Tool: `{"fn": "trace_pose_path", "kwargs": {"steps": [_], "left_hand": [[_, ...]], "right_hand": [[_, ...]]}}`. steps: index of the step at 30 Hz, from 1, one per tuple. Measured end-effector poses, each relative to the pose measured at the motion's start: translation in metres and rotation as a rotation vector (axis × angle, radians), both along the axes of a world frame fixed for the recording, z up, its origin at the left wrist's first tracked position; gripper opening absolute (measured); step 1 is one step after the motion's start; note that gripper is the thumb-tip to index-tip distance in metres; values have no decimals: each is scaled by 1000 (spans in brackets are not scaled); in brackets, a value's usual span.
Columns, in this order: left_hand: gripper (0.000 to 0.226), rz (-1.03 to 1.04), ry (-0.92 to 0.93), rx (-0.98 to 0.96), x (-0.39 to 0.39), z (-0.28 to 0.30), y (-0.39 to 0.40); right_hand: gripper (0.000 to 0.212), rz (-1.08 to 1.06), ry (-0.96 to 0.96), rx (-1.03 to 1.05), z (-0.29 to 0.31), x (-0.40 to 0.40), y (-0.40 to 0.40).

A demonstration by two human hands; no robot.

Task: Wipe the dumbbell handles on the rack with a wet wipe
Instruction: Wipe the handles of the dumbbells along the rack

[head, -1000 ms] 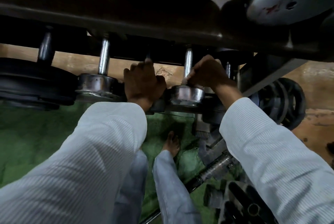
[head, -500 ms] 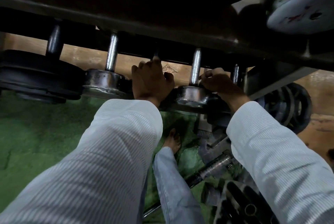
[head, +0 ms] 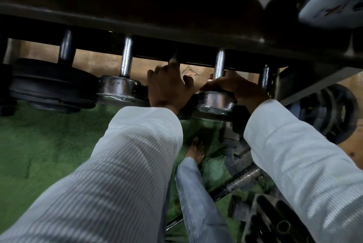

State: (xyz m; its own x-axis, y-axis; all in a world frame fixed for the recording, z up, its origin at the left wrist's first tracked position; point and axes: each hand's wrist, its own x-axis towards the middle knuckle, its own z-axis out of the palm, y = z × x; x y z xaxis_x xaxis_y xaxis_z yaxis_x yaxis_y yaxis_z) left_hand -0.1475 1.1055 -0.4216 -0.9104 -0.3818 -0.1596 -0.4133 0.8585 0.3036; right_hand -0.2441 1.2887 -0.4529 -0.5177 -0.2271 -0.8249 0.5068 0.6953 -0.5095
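Observation:
Several dumbbells lie on the lower rack rail (head: 196, 114) with their steel handles pointing away from me. My left hand (head: 167, 85) grips the near end of a dark dumbbell, whose thin handle (head: 174, 56) shows above my fingers. My right hand (head: 233, 85) lies on top of a silver dumbbell head (head: 216, 102), fingers curled round the base of its handle (head: 219, 62). The wet wipe is not plainly visible and may be under my right fingers. Further left stand a second silver dumbbell (head: 119, 87) and a large black one (head: 51, 85).
The dark upper shelf (head: 176, 17) hangs close over my hands, with a silver plate (head: 332, 5) on it at the right. Black weight plates (head: 332, 113) and a bar (head: 239, 182) lie at the lower right. My bare foot (head: 195, 150) stands on green turf (head: 49, 144).
My right hand has slid down the silver dumbbell's handle, from gripping its middle to lying at its base on the head. My left hand has kept its hold.

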Motion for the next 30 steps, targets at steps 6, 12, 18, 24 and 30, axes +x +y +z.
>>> {"fn": "trace_pose_path", "kwargs": {"steps": [6,12,18,24,30], "left_hand": [[45,-6,5,-14,0,0,-1],[44,0,15,-8,0,4,0],[39,3,41,18,1,4,2],[39,10,47,15,1,6,2],[38,15,20,6,1,8,2]], "right_hand": [[68,-158,272,203,1,12,0],[48,-221,752,243,9,4,-11],[48,-122,959,324,14,-6,-25],[31,113,851,336,25,5,-1],[29,85,764,310,32,21,6]]}}
